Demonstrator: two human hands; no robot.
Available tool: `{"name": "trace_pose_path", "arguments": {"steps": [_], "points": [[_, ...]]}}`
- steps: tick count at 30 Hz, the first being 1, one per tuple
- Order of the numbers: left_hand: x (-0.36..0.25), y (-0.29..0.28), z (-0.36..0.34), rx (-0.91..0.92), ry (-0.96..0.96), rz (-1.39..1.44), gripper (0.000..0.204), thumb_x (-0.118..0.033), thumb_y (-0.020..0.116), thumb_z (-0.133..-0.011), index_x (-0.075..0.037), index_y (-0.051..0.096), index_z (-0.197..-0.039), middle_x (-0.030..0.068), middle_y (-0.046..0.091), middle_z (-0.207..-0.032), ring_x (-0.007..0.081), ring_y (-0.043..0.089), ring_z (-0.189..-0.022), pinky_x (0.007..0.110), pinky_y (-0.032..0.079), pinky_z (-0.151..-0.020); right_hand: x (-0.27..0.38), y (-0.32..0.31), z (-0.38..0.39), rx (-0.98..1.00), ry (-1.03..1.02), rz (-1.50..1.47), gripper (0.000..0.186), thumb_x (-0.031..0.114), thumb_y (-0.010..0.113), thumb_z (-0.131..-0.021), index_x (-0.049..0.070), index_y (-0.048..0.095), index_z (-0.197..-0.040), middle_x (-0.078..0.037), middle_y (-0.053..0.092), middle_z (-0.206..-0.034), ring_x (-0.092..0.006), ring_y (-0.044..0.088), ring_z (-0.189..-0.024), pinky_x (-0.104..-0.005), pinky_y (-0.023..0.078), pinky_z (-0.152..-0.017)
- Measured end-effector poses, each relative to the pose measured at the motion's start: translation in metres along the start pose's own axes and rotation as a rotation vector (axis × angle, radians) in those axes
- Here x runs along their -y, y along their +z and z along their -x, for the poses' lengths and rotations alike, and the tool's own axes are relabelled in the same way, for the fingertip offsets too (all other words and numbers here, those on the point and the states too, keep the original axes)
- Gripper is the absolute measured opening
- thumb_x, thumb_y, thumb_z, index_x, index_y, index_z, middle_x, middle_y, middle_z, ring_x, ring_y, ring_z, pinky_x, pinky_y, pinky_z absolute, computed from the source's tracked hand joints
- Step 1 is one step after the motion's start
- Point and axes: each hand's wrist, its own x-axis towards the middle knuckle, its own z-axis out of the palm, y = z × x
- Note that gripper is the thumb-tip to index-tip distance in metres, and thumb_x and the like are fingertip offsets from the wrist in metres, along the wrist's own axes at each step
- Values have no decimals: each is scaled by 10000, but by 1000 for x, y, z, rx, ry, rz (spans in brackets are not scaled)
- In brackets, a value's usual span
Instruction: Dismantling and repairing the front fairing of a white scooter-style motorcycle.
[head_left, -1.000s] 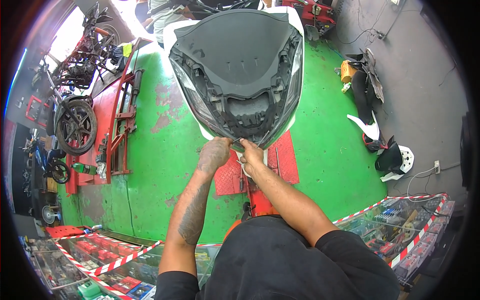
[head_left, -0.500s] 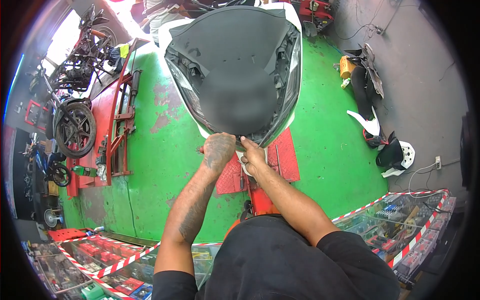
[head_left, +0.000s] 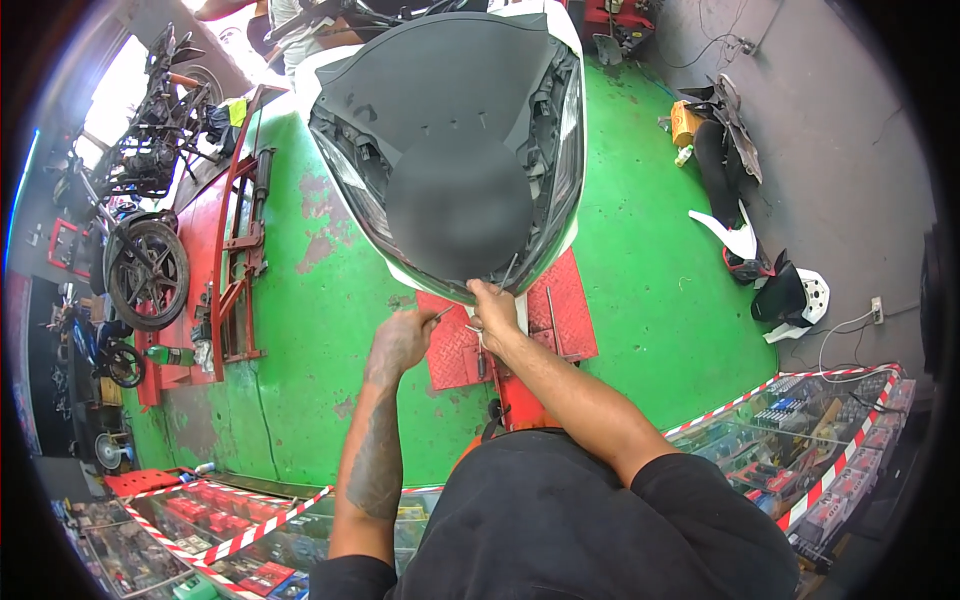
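Observation:
In front of me stands the front of a scooter, with a white and black front fairing [head_left: 470, 100] and headlights along both sides. My right hand [head_left: 494, 314] is closed at the fairing's lower tip, and a thin metal rod [head_left: 512, 268] sticks up from its fingers. Whether the rod is a screwdriver shaft I cannot tell. Apart from the fairing, lower and to the left, my left hand [head_left: 400, 342] pinches a small thin piece [head_left: 443, 313] whose kind is unclear. A blurred round patch hides the fairing's lower middle.
Beneath the scooter's near end lies a red metal lift plate [head_left: 455, 350]. Motorcycles and a red lift frame [head_left: 235, 240] stand on the left. Loose body panels [head_left: 790, 305] lie along the right wall. Glass display cases [head_left: 800, 440] edged with striped tape flank me.
My left hand has come away from the fairing's tip, moving down and left with a thin piece in its fingers. The right hand stays at the tip, a thin rod now showing above it.

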Motion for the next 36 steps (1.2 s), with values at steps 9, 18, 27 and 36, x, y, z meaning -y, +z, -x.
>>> {"name": "trace_pose_path", "arguments": {"steps": [9,18,27,36], "points": [[-70,35,10,-222,65,418,234,-155,574,-963,-13,664,-1125,239,686,-844,439,668,-809,504,534,-716,40,-95,21,418,93,-257,295,322,449,-980,67,585,-916,1,489,-723,-67,404,-536,-208,274,-403],[-107,61,-57,-274,83,288,144,-121,524,-965,-3,584,-908,238,657,-785,447,661,-807,537,516,-682,67,-89,-11,206,-94,392,281,283,706,-944,43,746,-1084,90,556,-725,-14,404,-512,-224,288,-436],[-128,54,-54,-295,-137,-76,189,-164,537,-971,-27,648,-1039,182,696,-890,383,696,-829,487,550,-698,80,-71,-8,191,-28,355,268,217,738,-921,11,741,-1092,-32,734,-990,-94,633,-860,-265,495,-743],[-131,61,-51,-434,-122,-166,234,-148,561,-957,-47,663,-1143,158,709,-905,363,706,-783,476,553,-663,86,-72,-10,272,-20,329,271,215,731,-933,-1,725,-1097,-32,728,-970,-90,633,-851,-267,500,-733]]}}
